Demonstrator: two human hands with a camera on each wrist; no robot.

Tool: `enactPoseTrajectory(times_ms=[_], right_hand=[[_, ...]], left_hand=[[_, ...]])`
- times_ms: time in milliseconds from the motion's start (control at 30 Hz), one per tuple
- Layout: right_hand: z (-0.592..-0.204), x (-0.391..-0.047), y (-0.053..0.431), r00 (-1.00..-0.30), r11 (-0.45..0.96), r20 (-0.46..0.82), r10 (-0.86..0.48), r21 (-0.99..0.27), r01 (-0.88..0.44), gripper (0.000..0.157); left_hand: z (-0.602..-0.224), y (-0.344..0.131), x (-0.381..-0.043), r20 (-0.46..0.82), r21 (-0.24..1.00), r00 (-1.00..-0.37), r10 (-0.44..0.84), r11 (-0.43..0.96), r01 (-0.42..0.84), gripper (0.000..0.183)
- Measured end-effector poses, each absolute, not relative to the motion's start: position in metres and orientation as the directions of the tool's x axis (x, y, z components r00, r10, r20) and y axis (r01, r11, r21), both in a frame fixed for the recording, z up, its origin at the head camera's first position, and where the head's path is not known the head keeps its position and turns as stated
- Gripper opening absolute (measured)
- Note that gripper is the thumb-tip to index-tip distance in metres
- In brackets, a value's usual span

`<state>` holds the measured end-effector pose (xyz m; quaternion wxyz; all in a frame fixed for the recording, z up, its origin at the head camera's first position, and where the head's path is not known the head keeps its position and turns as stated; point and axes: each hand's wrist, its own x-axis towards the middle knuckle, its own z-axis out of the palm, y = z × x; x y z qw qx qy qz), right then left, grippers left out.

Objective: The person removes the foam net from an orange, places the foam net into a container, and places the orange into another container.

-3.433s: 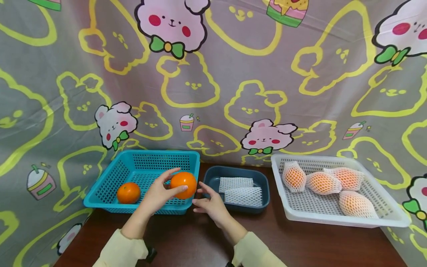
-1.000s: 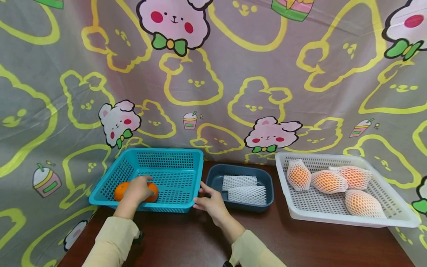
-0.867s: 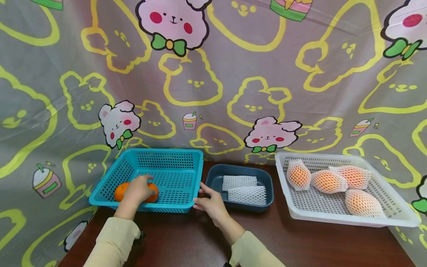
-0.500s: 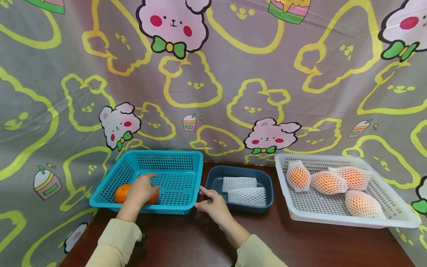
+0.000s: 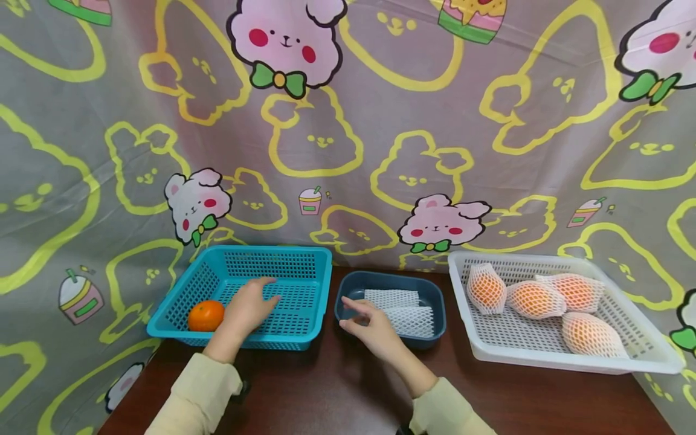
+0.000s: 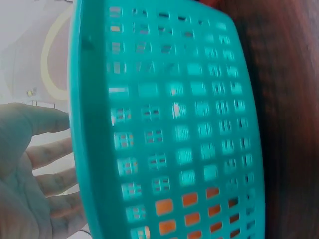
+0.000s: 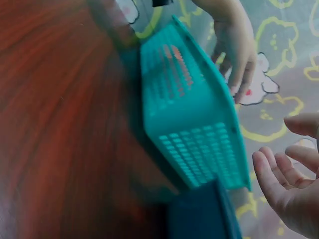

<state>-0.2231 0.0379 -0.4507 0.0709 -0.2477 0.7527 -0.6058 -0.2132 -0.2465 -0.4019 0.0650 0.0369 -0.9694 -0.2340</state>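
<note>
Head view: two hands [image 5: 249,307] [image 5: 377,331] spread empty fingers [image 5: 356,305]; one orange [image 5: 204,316], four netted fruits [image 5: 535,300] show.

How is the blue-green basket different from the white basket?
The blue-green basket is brightly coloured, while the white basket is pale.
A bare orange fruit shows in the blue-green basket; the white basket has four fruits wearing white nets.
The left hand reaches over the blue-green basket, but no hand is at the white basket.
Both have lots of little holes and stand on the brown table.
</note>
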Motion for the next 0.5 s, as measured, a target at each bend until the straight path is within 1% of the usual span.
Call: enactPoseTrajectory(times_ms=[133, 333, 500], right_hand=[[-0.442, -0.224, 0.052, -0.858, 0.186, 0.222, -0.463, -0.922, -0.339, 0.048], [-0.433, -0.226, 0.071, -0.831, 0.242, 0.304, -0.466, -0.859, -0.451, 0.047], [-0.425, -0.228, 0.089, -0.813, 0.29, 0.4, -0.423, -0.79, -0.54, 0.036]], left_hand=[[-0.404, -0.238, -0.216, 0.129, 0.479, -0.989, -0.078, 0.878, -0.006, 0.045], [-0.404, -0.224, -0.218, 0.147, 0.534, -0.988, -0.051, 0.845, 0.036, 0.043], [-0.404, -0.208, -0.22, 0.18, 0.611, -0.984, -0.02, 0.786, 0.096, 0.039]])
